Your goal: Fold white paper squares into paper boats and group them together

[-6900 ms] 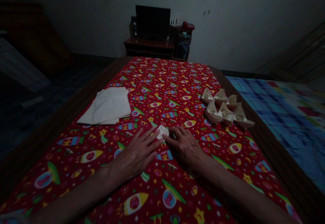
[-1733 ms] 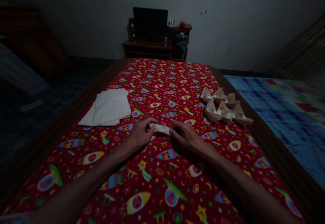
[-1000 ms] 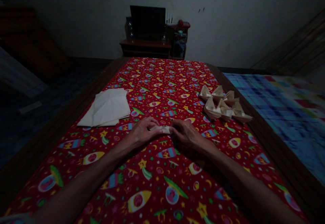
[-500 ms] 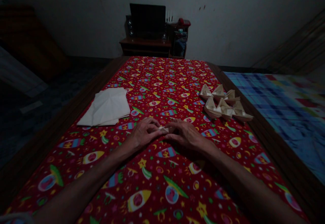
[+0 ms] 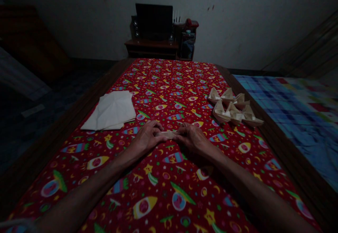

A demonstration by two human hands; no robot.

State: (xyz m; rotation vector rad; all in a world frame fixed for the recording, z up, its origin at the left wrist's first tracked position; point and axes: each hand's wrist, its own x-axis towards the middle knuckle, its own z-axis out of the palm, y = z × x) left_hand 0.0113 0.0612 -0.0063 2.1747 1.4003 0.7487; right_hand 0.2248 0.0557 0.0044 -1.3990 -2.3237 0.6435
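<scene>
A small folded piece of pale paper (image 5: 169, 134) spans the gap between my hands, just above or on the red patterned cloth. My left hand (image 5: 148, 134) pinches its left end between thumb and fingers. At the other end, my right hand (image 5: 192, 136) grips it the same way. Most of the paper's ends are hidden by my fingers. To the left lies a stack of creased pale paper sheets (image 5: 112, 109). On the right stand several folded paper boats (image 5: 235, 111) in two rows, close together.
The red cloth (image 5: 174, 176) with rockets covers the middle of a dark wooden surface (image 5: 280, 148). Beyond its far end, a monitor (image 5: 154, 21) with speakers stands on a brown desk (image 5: 150, 46). A blue checked sheet (image 5: 285, 109) spreads out at the right.
My fingers have drawn slightly apart, and more of the folded paper shows between them. The stack and the paper boats stay in place.
</scene>
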